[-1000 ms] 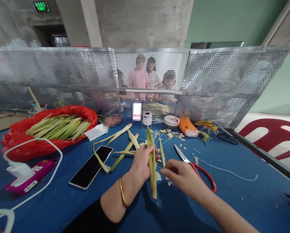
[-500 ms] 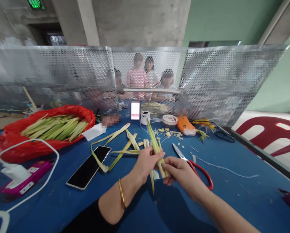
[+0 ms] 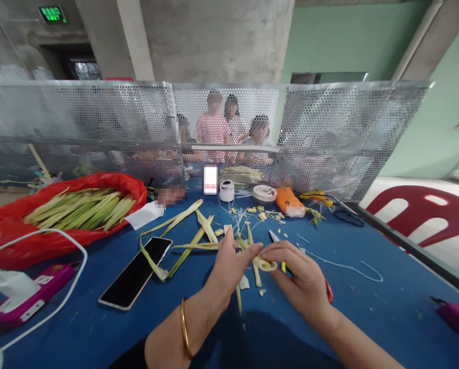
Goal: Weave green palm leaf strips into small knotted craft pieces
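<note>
Both hands meet over the middle of the blue table [image 3: 348, 328]. My left hand [image 3: 231, 266], with a gold bangle [image 3: 185, 328] on its wrist, is closed on a pale rolled corn husk [image 3: 264, 264]. The roll's open end faces me. My right hand [image 3: 304, 279] pinches the same roll from the other side. Under its fingers a small yellow piece [image 3: 283, 267] shows; what it belongs to is hidden. Red-handled scissors [image 3: 330, 292] lie mostly covered by the right hand. Loose husk strips [image 3: 193, 251] lie left of my hands.
A red bag [image 3: 133, 187] of husks stands left, near a phone [image 3: 137, 274] and a purple power strip [image 3: 40, 297]. Behind my hands are a lit phone [image 3: 210, 179], a tape roll [image 3: 265, 193], an orange packet [image 3: 290, 201] and scraps. People sit behind a perforated screen [image 3: 329, 128].
The husk roll has tipped so its end points toward me. My right hand has risen to the roll and covers more of the scissors. The view has shifted slightly.
</note>
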A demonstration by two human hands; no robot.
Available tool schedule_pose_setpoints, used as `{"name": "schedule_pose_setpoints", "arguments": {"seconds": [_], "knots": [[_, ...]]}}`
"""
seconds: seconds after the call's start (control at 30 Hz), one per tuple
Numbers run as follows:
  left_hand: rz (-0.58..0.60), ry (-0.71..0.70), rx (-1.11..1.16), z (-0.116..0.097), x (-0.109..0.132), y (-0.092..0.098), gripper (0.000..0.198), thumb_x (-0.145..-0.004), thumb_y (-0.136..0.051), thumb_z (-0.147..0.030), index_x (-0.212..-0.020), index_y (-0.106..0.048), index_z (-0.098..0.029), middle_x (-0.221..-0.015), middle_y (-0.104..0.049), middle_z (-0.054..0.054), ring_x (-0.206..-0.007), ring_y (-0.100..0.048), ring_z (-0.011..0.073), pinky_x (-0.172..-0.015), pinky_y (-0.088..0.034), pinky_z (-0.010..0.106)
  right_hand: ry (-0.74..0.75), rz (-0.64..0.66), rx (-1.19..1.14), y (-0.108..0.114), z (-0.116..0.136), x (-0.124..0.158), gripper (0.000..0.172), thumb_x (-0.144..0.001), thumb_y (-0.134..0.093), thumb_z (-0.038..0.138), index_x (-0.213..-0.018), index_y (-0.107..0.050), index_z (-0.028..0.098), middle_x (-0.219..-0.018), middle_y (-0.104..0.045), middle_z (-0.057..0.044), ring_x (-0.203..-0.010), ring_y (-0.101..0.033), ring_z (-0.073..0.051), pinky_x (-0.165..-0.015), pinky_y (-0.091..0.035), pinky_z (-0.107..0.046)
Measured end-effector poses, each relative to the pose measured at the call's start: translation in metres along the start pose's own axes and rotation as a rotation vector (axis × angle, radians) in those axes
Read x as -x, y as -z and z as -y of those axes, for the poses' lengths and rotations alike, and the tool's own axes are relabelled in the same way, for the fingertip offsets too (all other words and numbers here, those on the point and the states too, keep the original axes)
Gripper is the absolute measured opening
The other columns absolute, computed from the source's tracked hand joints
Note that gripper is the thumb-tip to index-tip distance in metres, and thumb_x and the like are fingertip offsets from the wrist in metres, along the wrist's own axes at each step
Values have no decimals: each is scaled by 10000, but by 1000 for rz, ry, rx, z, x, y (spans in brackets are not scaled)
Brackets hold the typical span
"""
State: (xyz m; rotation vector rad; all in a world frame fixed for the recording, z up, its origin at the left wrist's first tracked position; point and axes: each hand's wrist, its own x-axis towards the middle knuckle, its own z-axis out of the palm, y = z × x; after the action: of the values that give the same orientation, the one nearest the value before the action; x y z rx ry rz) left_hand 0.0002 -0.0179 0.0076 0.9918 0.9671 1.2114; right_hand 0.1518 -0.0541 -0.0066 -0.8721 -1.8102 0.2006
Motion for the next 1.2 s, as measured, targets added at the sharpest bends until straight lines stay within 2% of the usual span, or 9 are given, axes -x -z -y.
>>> {"name": "schedule_pose_setpoints", "arguments": {"seconds": [0.2, 0.33, 0.53, 0.63, 0.7, 0.83, 0.93, 1.07, 1.2], "knots": [[327, -327, -243, -16, 9, -2, 207, -868, -589, -325, -886, -768, -223, -962, -723, 83, -941, -638, 220, -898, -447, 294, -235, -201, -251, -2, 1, -4, 97, -866, -634, 194, -785, -590, 225, -766, -630, -14, -759, -607, -172, -705, -497, -293], [404, -547, -342, -19, 8, 3, 165, -818, -650, -231, -940, -758, -254, -945, -719, 79, -941, -627, 225, -914, -448, 321, -116, -243, -149, 0, -1, -1, 131, -840, -632, 119, -809, -585, 238, -813, -629, -20, -780, -606, -177, -715, -486, -308], [394, -687, -450, -9, 20, 17, 155, -694, -724, -111, -742, -714, -258, -887, -717, 80, -919, -632, 232, -965, -431, 360, 166, -75, -110, 11, 12, 6, 348, -759, -572, -28, -934, -587, 272, -982, -691, -61, -927, -675, -237, -759, -544, -354], [383, -647, -440, -17, 30, 16, 162, -704, -723, -127, -805, -710, -253, -814, -705, 60, -833, -637, 205, -863, -468, 314, 63, -138, -244, 9, 17, 6, 282, -774, -602, 5, -893, -592, 260, -871, -674, -34, -835, -664, -199, -718, -536, -314], [272, -534, -371, -28, 33, 11, 347, -695, -749, -169, -1026, -689, -255, -810, -685, 40, -716, -604, 166, -715, -483, 266, -149, -193, -404, 6, 18, 3, 170, -791, -660, 86, -825, -596, 239, -744, -628, -2, -689, -617, -150, -619, -506, -252], [365, 4, -49, -40, 28, 2, 258, -657, -769, -251, -898, -694, -199, -815, -668, 48, -669, -590, 147, -628, -475, 246, -675, -67, -873, 3, 17, -5, 213, -754, -756, 294, -758, -562, 206, -626, -536, 40, -521, -500, -98, -492, -438, -212], [348, 261, 153, -35, 22, 0, 232, -647, -757, -271, -842, -672, -177, -775, -643, 39, -614, -576, 124, -603, -468, 244, -838, -12, -992, 4, 15, -8, 255, -725, -773, 316, -768, -549, 203, -636, -532, 46, -524, -486, -95, -510, -442, -221], [283, 272, 105, -18, 15, -1, 257, -640, -773, -331, -774, -615, -178, -685, -607, 9, -550, -563, 119, -567, -468, 249, -845, 87, -826, 2, 9, -9, 249, -726, -767, 313, -735, -552, 188, -602, -543, 47, -499, -477, -89, -495, -416, -212], [225, 110, -49, -6, 7, -1, 242, -673, -753, -348, -722, -597, -169, -668, -613, 5, -587, -573, 121, -575, -467, 224, -805, 14, -694, -2, 3, -9, 272, -728, -763, 381, -776, -589, 178, -628, -552, 38, -546, -504, -99, -516, -423, -214]]}}
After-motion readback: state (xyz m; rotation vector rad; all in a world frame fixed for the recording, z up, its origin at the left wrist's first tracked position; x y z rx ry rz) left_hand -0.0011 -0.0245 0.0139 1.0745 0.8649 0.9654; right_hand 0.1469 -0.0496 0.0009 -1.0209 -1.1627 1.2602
